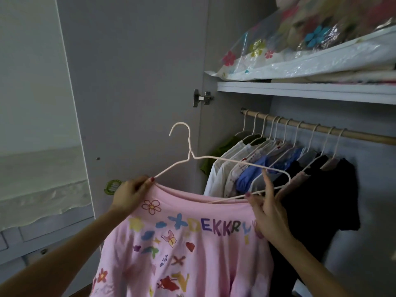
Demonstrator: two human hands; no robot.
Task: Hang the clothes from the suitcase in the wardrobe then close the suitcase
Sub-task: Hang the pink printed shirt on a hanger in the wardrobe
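A pink T-shirt with coloured letters and butterflies hangs in front of me, held at the neckline. A white wire hanger sits above its collar, its left end tucked into the neck opening, its right end outside. My left hand grips the shirt's left shoulder and the hanger's left end. My right hand pinches the collar and the hanger's lower bar on the right. The wardrobe rail is up to the right. The suitcase is out of view.
The open wardrobe door stands behind the hanger. Several garments on white hangers fill the rail, dark ones at the right. A shelf above holds bedding in plastic bags. A mirror panel is at the left.
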